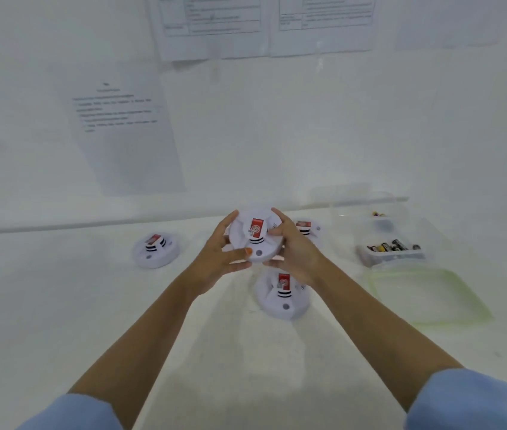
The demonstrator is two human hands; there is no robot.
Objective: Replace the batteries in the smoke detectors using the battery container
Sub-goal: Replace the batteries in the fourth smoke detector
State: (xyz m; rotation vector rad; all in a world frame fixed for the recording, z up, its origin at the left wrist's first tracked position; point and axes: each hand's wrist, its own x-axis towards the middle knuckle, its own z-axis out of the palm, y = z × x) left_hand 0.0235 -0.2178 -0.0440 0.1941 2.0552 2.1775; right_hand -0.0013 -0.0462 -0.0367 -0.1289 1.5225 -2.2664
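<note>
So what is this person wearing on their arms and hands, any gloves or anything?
No gloves: the left hand and right hand are bare, with no rings, watch or bracelets that I can see. The left sleeve and right sleeve are light blue and end near the elbows, leaving the forearms uncovered. The left thumbnail looks orange, probably painted.

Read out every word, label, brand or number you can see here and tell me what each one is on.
No text here can be read.
Sheet on the wall: printed lines, too blurred.
Two forms higher up: table text, too small and blurred.
Red label on the held smoke detector: a white mark, not legible.
Red labels on the other detectors: not legible.
Batteries in the battery container: brand print blurred.
</note>
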